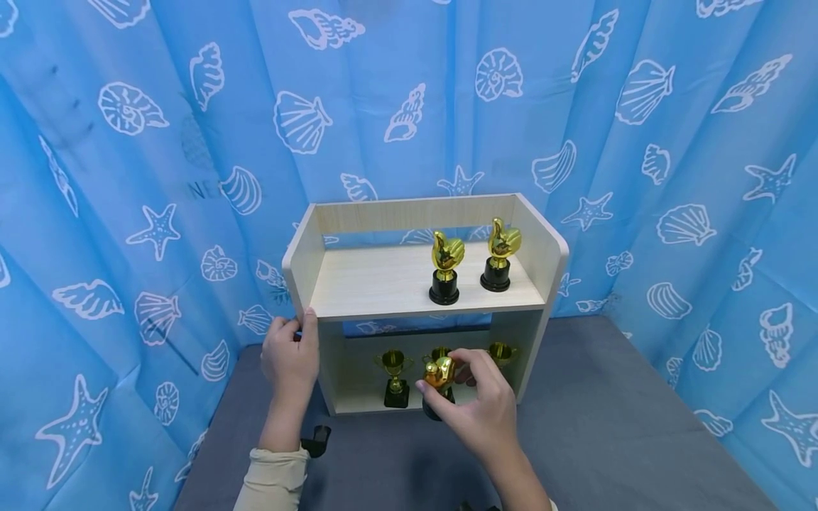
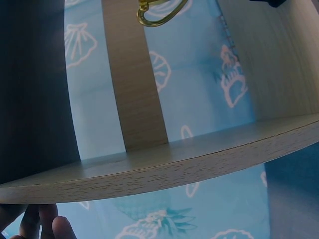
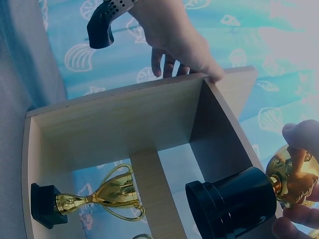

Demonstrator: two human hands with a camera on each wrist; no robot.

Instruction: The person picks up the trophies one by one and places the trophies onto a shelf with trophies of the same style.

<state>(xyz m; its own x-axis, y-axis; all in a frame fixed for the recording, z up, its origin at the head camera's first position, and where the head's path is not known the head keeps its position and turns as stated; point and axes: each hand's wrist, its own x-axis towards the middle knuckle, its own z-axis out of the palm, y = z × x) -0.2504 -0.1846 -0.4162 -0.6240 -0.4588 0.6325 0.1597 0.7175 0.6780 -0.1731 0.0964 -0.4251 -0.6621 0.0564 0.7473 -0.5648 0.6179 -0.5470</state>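
My right hand pinches a thumbs-up trophy by its gold top, in front of the lower compartment. Its round black base shows large in the right wrist view, tilted there. My left hand holds the left side panel of a pale wooden shelf, thumb at the front edge and fingers on the outer face. Two similar trophies, one nearer the middle and one at the right, stand on the upper board. Several gold cup trophies, including a left one, stand below, partly hidden by my right hand.
The shelf stands on a grey surface against a blue shell-print curtain. A black strap-like piece is at my left wrist. A wooden back slat crosses behind the lower compartment.
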